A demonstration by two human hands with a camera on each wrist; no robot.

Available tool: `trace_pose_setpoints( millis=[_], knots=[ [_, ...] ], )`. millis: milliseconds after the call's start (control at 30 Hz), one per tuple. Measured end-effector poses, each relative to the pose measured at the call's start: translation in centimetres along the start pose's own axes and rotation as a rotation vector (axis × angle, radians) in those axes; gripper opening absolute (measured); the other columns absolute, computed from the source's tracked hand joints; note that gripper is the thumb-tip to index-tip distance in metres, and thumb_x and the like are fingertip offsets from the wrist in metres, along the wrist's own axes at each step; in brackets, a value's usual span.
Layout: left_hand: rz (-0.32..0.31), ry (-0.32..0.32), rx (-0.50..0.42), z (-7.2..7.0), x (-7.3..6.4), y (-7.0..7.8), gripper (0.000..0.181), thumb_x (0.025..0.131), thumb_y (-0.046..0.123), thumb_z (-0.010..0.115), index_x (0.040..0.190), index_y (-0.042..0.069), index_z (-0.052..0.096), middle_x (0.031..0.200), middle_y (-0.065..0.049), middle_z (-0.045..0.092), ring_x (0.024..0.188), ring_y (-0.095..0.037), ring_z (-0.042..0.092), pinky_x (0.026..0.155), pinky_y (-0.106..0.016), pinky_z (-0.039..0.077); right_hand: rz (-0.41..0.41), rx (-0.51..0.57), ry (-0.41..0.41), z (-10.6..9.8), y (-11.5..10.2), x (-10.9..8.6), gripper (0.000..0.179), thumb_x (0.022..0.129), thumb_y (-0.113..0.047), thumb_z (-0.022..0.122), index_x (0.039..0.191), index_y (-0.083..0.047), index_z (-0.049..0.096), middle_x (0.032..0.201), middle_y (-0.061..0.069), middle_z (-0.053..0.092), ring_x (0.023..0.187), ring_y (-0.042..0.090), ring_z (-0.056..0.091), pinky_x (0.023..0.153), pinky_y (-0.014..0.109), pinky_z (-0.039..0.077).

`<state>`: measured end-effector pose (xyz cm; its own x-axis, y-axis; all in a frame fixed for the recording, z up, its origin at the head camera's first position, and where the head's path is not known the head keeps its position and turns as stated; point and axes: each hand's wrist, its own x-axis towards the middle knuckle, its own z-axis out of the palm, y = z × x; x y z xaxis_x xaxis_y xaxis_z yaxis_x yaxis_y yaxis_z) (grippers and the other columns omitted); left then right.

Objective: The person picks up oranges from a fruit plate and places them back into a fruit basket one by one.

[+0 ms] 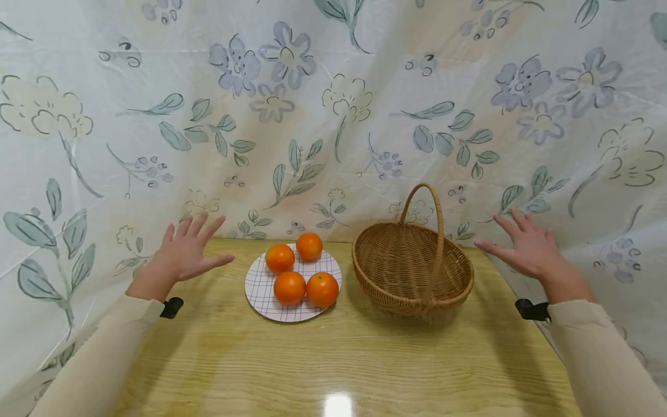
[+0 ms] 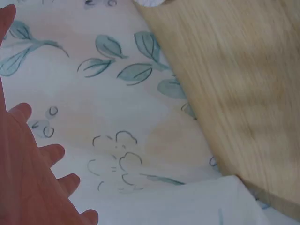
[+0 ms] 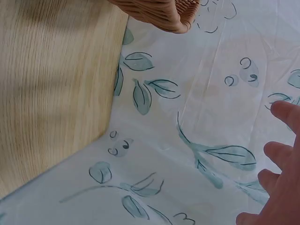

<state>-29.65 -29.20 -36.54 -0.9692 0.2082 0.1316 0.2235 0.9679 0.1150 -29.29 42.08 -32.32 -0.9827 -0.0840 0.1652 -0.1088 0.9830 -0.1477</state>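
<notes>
My left hand (image 1: 182, 252) is held up with fingers spread and nothing in it, left of a round checked plate (image 1: 260, 304). Several oranges (image 1: 289, 288) sit together on that plate. To the plate's right stands a brown wicker basket (image 1: 411, 260) with a tall arched handle; no fruit shows inside it. My right hand (image 1: 528, 249), also spread and holding nothing, is raised to the right of the basket. In the right wrist view the basket's edge (image 3: 164, 14) shows at the top; the left wrist view catches a sliver of the plate (image 2: 150, 2).
The plate and basket stand near the back of a light wooden table (image 1: 292, 365). Behind and beside it hangs a white cloth (image 1: 312, 139) printed with leaves and flowers. Black straps (image 1: 531, 310) circle both wrists.
</notes>
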Motion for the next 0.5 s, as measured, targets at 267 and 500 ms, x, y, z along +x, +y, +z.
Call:
trace_pose_setpoints(
  millis=[267,500],
  knots=[
    [0.023,0.007,-0.026,2.2,0.0,0.4,0.100,0.090,0.077,0.052,0.166,0.024,0.013,0.170,-0.027,0.007,0.153,-0.057,0.006,0.118,-0.078,0.003,-0.034,0.046,0.013,1.8,-0.2,-0.2,0.092,0.098,-0.064,0.052,0.164,-0.007,0.020,0.169,0.030,-0.002,0.150,0.061,-0.001,0.104,0.088,0.007],
    [0.071,0.058,-0.053,4.7,-0.1,1.1,0.096,0.093,0.071,0.054,0.165,0.018,0.018,0.167,-0.028,0.016,0.151,-0.057,0.016,0.118,-0.075,0.015,-0.047,0.162,0.002,3.8,-0.7,-0.5,0.089,0.099,-0.060,0.054,0.163,-0.007,0.022,0.169,0.029,0.001,0.151,0.060,0.000,0.107,0.086,0.009]
  ],
)
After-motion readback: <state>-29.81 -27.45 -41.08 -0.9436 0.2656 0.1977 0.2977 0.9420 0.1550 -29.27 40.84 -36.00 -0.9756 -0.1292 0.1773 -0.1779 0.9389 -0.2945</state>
